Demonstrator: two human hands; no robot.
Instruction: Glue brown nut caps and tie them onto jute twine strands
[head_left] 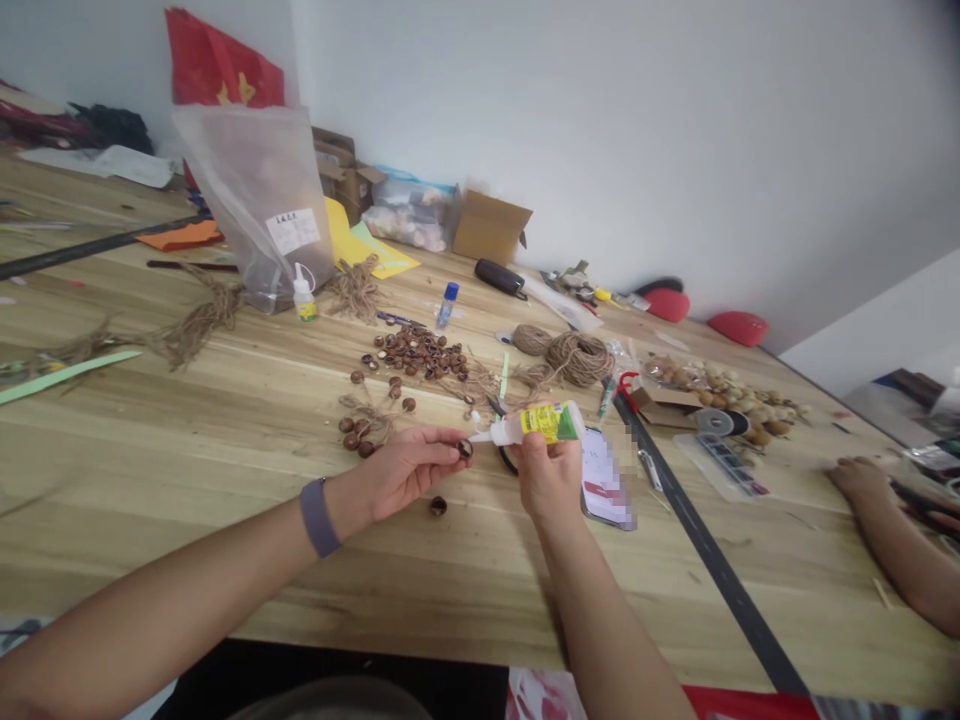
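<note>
Between the thumb and fingers of my left hand is a brown nutshell half, its hollow side showing. My right hand is wrapped round a glue bottle with a yellow and green label, tilted sideways. The bottle's white nozzle points left and meets the rim of the shell; I cannot make out any glue. Another shell half lies on the table just below my left hand. Beyond my hands is a pile of brown shells, with several more on twine nearer to me.
A phone lies right of my right hand. Twine rolls, a blue-capped glue stick, a second glue bottle and a clear bag stand or lie farther back. Another person's arm rests at the right.
</note>
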